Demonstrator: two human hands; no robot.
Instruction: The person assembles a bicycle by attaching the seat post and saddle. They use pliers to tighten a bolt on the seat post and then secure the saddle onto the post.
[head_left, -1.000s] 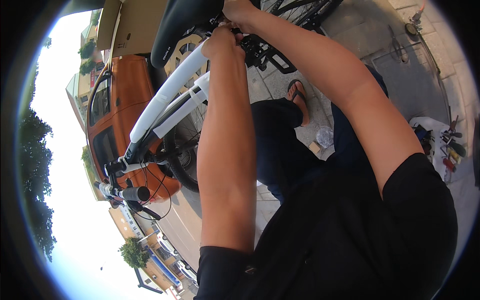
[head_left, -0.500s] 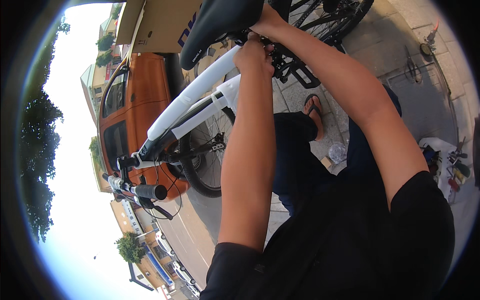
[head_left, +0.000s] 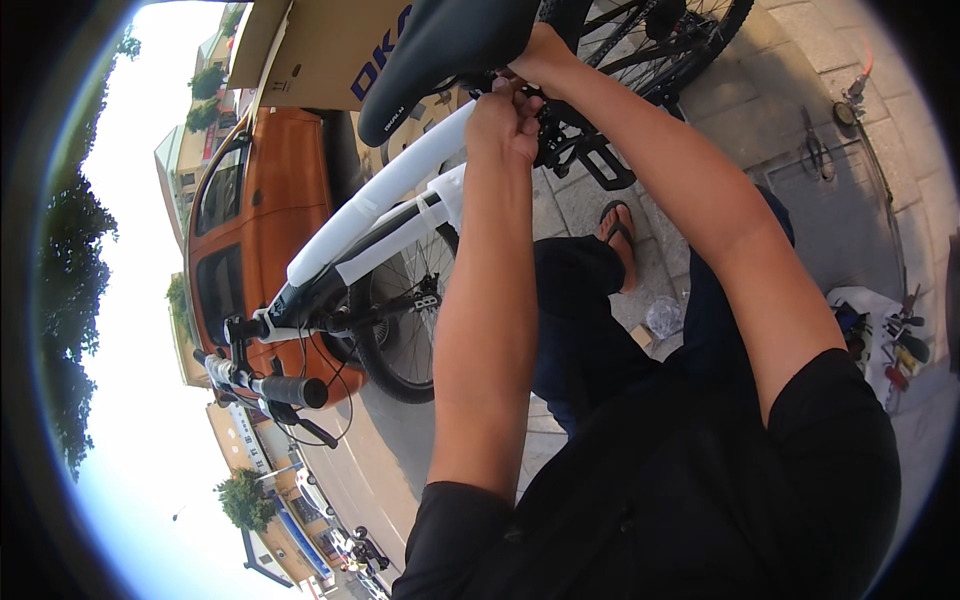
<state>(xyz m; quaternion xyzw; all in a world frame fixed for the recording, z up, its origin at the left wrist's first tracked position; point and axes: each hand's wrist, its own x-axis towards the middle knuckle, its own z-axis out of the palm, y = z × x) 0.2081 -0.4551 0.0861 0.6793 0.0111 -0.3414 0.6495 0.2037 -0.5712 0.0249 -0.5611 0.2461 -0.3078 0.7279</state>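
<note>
A bicycle stands in front of me, with its black saddle [head_left: 450, 60] at the top and white padding [head_left: 380, 195] wrapped around the frame tubes. Just beneath the saddle, where the seat post meets the frame, my left hand [head_left: 503, 122] is closed, with curled fingers. My right hand [head_left: 545, 58] reaches in from the other side, bent so its fingertips meet the left ones. Whatever sits between the fingers is too small and covered to name. A black pedal [head_left: 604, 165] hangs below the hands. The handlebar grip [head_left: 295, 390] points toward me at the lower left.
Behind the bicycle are a large cardboard box [head_left: 325, 55] and an orange car [head_left: 265, 200]. On the paving at the right lie scissors [head_left: 817, 150], a hose with a gauge [head_left: 848, 112] and a white tray with several tools [head_left: 870, 300]. A clear plastic bundle [head_left: 665, 317] lies near my foot.
My left hand's fingers have shifted slightly at the seat post, and both hands stay under the saddle. The view has moved a little. A motorbike now shows on the road.
</note>
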